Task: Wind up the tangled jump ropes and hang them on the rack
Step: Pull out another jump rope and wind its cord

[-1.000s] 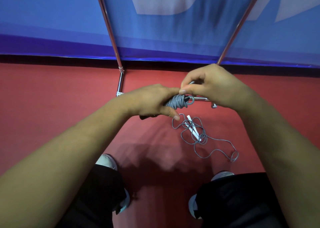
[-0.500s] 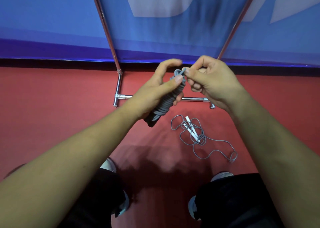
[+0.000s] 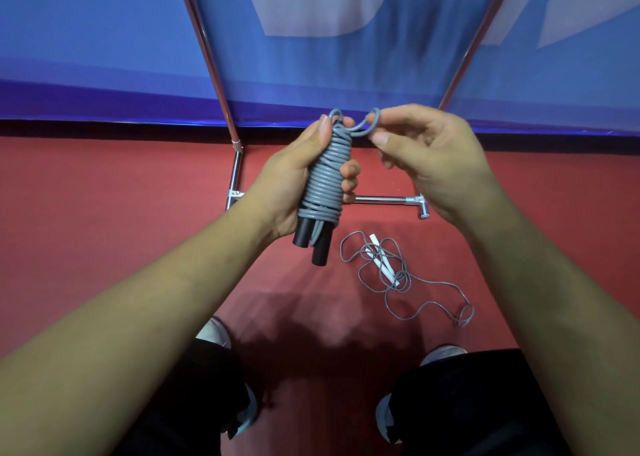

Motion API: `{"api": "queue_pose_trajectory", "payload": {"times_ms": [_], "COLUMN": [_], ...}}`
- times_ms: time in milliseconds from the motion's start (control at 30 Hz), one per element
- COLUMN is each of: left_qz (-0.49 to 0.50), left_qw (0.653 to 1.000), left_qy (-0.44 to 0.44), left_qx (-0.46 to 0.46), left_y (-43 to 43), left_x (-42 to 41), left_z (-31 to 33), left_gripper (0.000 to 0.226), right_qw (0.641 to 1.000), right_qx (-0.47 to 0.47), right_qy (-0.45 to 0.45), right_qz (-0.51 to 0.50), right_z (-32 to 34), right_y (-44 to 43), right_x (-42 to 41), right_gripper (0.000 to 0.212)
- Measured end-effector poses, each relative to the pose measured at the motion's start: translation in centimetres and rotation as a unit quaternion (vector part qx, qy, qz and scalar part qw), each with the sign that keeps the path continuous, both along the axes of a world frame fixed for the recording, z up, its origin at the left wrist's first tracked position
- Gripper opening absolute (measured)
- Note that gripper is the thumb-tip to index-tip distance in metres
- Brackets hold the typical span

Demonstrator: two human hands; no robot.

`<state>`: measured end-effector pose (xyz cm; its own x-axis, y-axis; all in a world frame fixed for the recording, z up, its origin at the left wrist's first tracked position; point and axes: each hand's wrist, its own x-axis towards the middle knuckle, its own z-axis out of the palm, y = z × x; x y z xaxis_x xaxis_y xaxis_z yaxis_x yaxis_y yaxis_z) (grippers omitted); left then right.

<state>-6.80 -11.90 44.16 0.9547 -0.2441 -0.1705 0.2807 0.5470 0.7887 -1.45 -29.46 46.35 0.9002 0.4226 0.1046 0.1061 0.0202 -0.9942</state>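
Jump rope number one, the grey wound rope, is sitting in tight coils around its two black handles. The left grip is clenching around the middle of that bundle, thumb lying up along the coils. The handle ends are poking out just below that grip. Right beside it, the right grip is pinching the free loop of cord between thumb and forefinger, up at the top of the bundle. I'm reading this as the tail being tucked off, the finishing touch before hanging.

The cord is looking thin, smooth and plastic-coated: light and springy, and probably wanting to unspool the moment the squeeze is eased. The safest hold is looking like the one the left grip is using, across the coils with the stiff handles as a core. That top loop is shaping up as the likely hanging point.

The second rope is lying tangled on the red floor, below the right grip and well apart from both, its white handles sitting in the knot. Nothing is touching it.

The rack is showing its chrome base bar just beyond the grips, uprights rising against a blue banner. Big pale letter shapes are showing there, but they are running off the frame and can't be read. No brand is showing on cord or handles.
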Motion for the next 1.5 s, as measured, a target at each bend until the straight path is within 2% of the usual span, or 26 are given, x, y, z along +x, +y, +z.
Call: {"api": "queue_pose_trajectory", "payload": {"times_ms": [133,233,433,500,700,933,1100,1233,1367,1500], "left_qz": [-0.021,-0.025,-0.024,-0.029,-0.047,-0.036,-0.031,-0.037,-0.029,-0.031], "left_qw": [1.000,1.000,1.000,0.999,0.998,0.998,0.998,0.995,0.991,0.986], "left_qy": [0.009,0.011,0.017,0.023,0.043,0.044,0.060,0.071,0.058,0.051], "left_qx": [0.010,0.008,-0.008,-0.016,-0.023,-0.001,0.007,0.053,0.115,0.158], "left_y": [-0.6,-0.9,-0.6,-0.5,-0.4,-0.7,-0.7,-0.6,-0.5,-0.6], "left_x": [-0.3,-0.4,-0.2,-0.2,-0.2,-0.3,-0.3,-0.2,-0.2,-0.1], "left_z": [-0.1,-0.1,0.2,0.2,0.3,0.2,0.3,0.2,-0.1,-0.3], "left_gripper": [0.032,0.033,0.035,0.035,0.040,0.031,0.027,0.039,0.023,0.017], "right_qw": [0.997,0.995,0.993,0.994,0.998,0.989,0.989,0.979,0.968,0.963], "right_qx": [-0.013,0.021,0.083,0.083,-0.001,-0.085,-0.101,-0.173,-0.229,-0.249], "right_qy": [-0.040,-0.022,0.023,0.027,-0.035,-0.122,-0.104,-0.111,-0.108,-0.101], "right_qz": [-0.066,-0.092,-0.075,-0.068,-0.048,-0.027,-0.037,-0.010,0.005,0.000], "right_z": [-0.2,-0.2,-0.1,0.1,0.2,0.4,0.7,1.5,1.8,1.8], "right_y": [1.2,1.7,1.7,1.6,1.5,1.2,1.0,0.6,0.4,0.2], "right_x": [-0.3,-0.4,-0.3,-0.2,-0.4,-0.3,0.0,0.4,0.4,0.5], "right_gripper": [0.017,0.004,0.024,0.025,0.024,0.026,0.021,0.013,0.008,0.004]}}
